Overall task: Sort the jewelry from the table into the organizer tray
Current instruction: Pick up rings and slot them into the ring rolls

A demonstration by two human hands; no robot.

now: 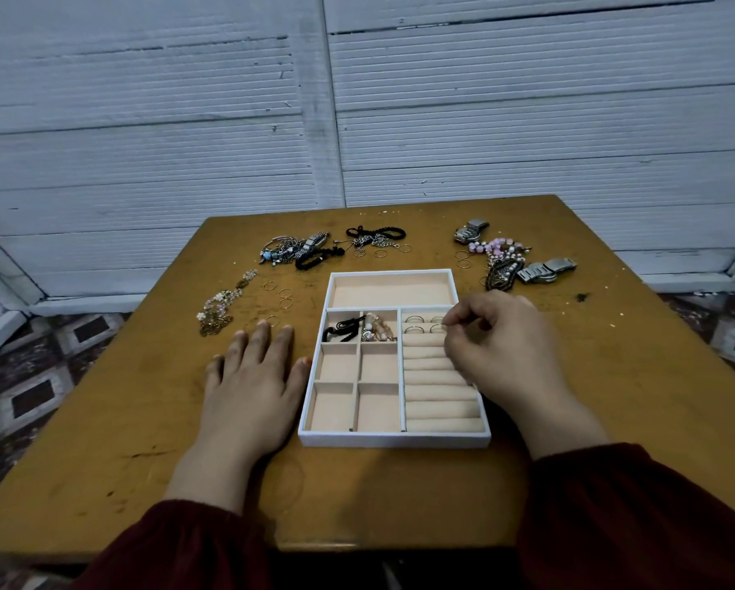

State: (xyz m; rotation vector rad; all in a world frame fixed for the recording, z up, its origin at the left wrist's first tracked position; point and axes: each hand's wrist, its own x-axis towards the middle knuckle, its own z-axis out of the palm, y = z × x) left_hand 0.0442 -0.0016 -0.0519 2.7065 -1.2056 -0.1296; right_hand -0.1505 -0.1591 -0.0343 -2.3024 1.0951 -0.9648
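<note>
Four rings (414,320) are seated in the far slots of the ring rolls on the right side of the organizer tray (393,440). The right hand (501,347) is held over them with fingers curled and thumb and forefinger brought together. Whether a ring is pinched cannot be told. The left hand (255,376) is laid flat on the table (612,419), fingers straight, holding nothing, thumb at the tray's left wall. A black cord (344,327) and a beaded bracelet (378,327) are kept in the two far small compartments. Loose rings (285,298) and watches (546,270) are scattered beyond the tray.
</note>
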